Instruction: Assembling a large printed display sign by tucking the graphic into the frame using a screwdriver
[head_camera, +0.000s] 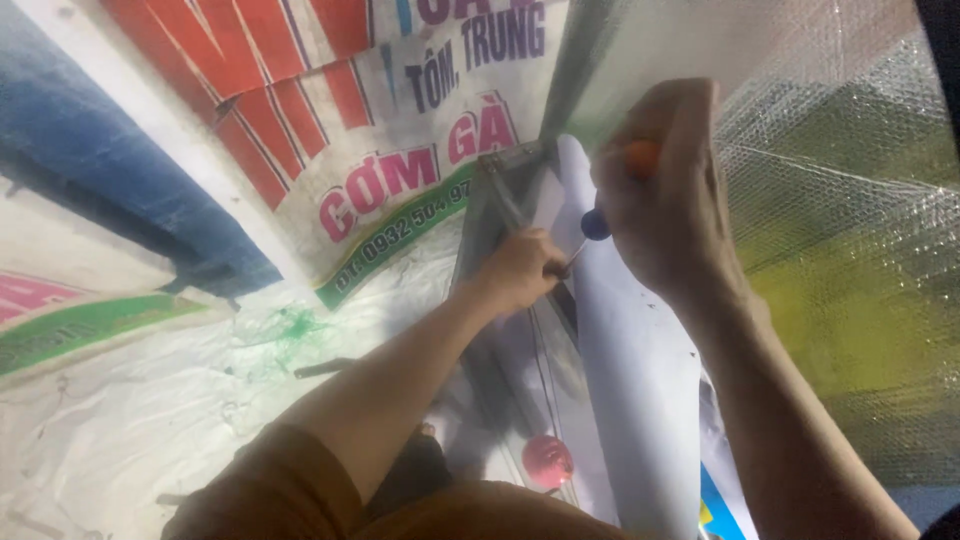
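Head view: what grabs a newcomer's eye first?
The two hands at centre: the right hand grips a screwdriver with an orange and blue handle, and the left hand steadies its tip against a metal frame. Behind, upper left, a bright banner; on the right, bubble wrap.

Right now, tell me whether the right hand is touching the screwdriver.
Touching. The head view shows the right hand wrapped around the screwdriver handle, orange and blue showing between the fingers.

Two bare forearms, brown short sleeve (265, 490) bunched on the left arm, same brown cloth (500, 512) right beside it, no rings, no watch
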